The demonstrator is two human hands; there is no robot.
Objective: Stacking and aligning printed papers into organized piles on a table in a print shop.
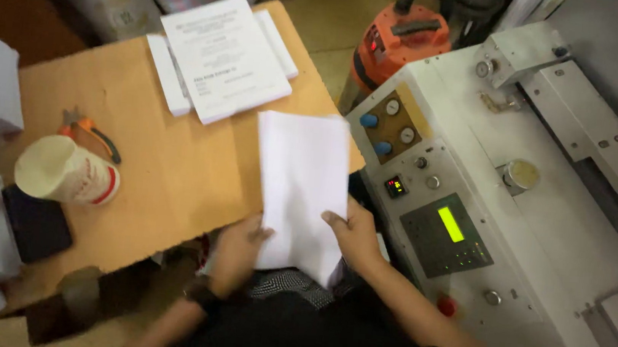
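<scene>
A stack of blank white paper sheets (300, 180) is held in front of me, over the right end of the wooden table (165, 158). My left hand (235, 254) grips its lower left edge from underneath. Along the lower right edge my right hand (354, 236) holds on, thumb lying on top of the sheets. Both hands are at the near end of the stack, close to my body.
A printed white booklet stack (222, 53) lies at the table's far side. A paper cup (64, 171) on its side, orange-handled pliers (88, 131) and a dark pouch (36, 225) lie to the left. A grey machine (546, 244) with a control panel (446, 234) stands right; an orange vacuum (403, 42) stands behind.
</scene>
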